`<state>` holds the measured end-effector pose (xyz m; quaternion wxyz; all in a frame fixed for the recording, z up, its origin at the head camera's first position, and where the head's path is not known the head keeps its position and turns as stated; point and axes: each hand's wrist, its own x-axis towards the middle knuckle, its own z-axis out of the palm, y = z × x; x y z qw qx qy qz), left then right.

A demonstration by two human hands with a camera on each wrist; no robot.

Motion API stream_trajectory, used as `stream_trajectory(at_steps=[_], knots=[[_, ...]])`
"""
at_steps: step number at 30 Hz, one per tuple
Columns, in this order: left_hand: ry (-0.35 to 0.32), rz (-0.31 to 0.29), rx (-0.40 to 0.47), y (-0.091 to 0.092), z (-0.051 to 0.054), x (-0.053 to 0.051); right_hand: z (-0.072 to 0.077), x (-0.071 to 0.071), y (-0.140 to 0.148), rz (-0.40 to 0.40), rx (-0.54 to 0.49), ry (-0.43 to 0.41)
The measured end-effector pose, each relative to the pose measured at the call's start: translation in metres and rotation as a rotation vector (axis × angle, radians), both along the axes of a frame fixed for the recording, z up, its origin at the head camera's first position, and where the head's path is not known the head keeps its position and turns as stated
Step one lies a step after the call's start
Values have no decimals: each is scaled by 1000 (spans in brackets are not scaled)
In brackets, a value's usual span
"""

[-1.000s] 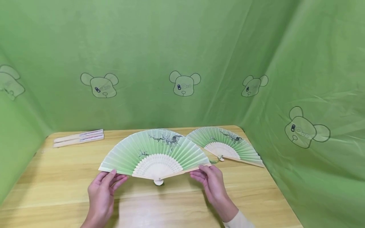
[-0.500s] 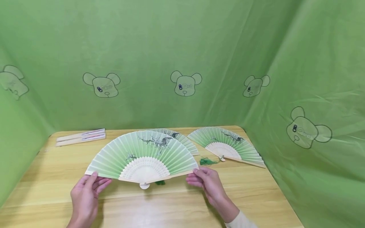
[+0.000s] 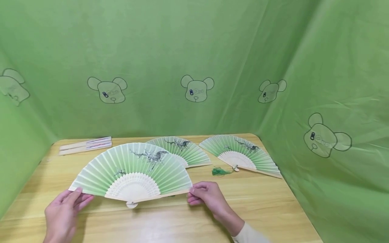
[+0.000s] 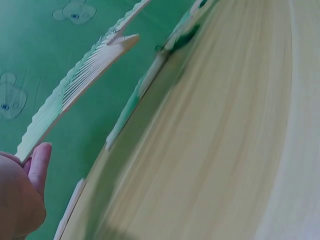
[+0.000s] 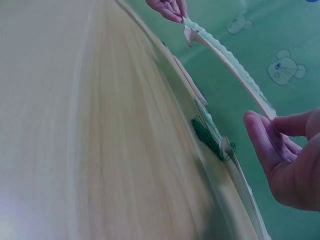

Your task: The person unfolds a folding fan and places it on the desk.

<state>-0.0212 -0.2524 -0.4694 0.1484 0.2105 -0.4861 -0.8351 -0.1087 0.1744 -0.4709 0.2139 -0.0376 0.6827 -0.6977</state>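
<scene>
A spread green folding fan with a dark branch print and pale ribs is held up above the table, tilted toward me. My left hand pinches its left end between thumb and fingers. At the opposite end, my right hand pinches the outer rib. The left wrist view shows the held fan edge-on, raised off the tabletop. Behind it, partly covered, lies a second open green fan. A third open fan rests at the back right, its green tassel pointing left.
Folded fans with pale sticks lie side by side at the back left of the wooden table. Green cloth walls printed with bear heads enclose the back and both sides.
Both hands have carried the open fan left and slightly nearer to me, still spread. The second fan behind it has come into sight. The fans on the table stay where they were.
</scene>
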Motion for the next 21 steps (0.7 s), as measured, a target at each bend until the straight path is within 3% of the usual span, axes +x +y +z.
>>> stream_trajectory(at_steps=[6, 10, 15, 18, 21], knots=[[-23, 32, 32, -26, -6, 10, 0, 2, -19, 89, 47, 15], [-93, 38, 5, -44, -11, 17, 0, 3, -31, 140, 96, 29], [-298, -52, -145, -71, -13, 21, -1, 3, -44, 204, 142, 43], [-445, -58, -190, -84, -12, 20, -2, 6, -52, 239, 172, 48], [-510, -83, -211, -97, -18, 21, -5, 7, -59, 268, 199, 55]])
